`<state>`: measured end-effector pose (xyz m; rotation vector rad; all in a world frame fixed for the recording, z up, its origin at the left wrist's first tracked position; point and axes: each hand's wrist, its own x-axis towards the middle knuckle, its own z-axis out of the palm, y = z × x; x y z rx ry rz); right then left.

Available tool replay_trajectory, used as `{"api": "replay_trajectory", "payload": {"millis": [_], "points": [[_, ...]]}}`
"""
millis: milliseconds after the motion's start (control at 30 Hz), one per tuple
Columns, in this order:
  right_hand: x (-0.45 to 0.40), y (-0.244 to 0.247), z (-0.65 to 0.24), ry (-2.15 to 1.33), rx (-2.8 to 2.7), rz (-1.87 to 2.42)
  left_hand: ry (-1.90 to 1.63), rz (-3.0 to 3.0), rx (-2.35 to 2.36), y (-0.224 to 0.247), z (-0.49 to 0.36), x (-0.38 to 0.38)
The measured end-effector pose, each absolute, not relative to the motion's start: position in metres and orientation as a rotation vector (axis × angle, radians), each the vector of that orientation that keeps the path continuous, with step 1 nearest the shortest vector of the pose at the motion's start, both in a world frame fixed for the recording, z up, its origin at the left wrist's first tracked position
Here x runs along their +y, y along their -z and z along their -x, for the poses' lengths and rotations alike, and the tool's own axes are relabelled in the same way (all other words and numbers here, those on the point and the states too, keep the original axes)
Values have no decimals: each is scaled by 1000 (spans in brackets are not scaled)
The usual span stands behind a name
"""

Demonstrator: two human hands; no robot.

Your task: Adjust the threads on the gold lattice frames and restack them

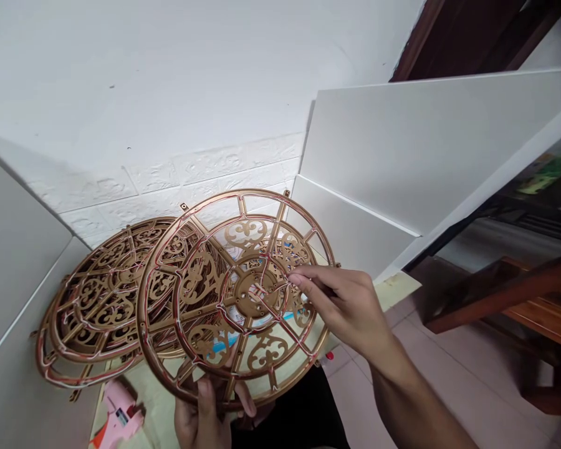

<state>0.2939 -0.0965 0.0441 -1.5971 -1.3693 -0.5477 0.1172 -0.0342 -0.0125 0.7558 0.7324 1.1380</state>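
A round bronze-coloured frame with scroll ornaments stands tilted in front of me. Red and white wires run along its rings and spokes. My left hand is closed around the lower rim, thumb on the near side and other fingers partly hidden behind. At the right of the hub, my right hand pinches a thin wire between thumb and forefinger. Behind and to the left lies a stack of similar round frames, also wired.
A pink glue gun lies at the lower left on the pale tabletop. White panels stand at left and right, with a white wall behind. Wooden furniture is at the right over a tiled floor.
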Motion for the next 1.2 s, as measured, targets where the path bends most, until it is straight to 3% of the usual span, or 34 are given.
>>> {"api": "replay_trajectory", "payload": {"millis": [367,600,767,967,1200], "points": [[-107,-47,-292,415,-1147,1620,-1061,-781,802,24,-113,-27],[-110,-42,-320,727,-689,1296,-1013,-747,827,21,-110,-21],[-112,-43,-333,581,-595,1284,-985,-665,860,13,-112,-19],[-125,-28,-338,694,-746,1443,-895,-730,862,12,-115,-18],[-120,-26,-329,786,-1352,1578,-883,-854,836,20,-122,-15]]}}
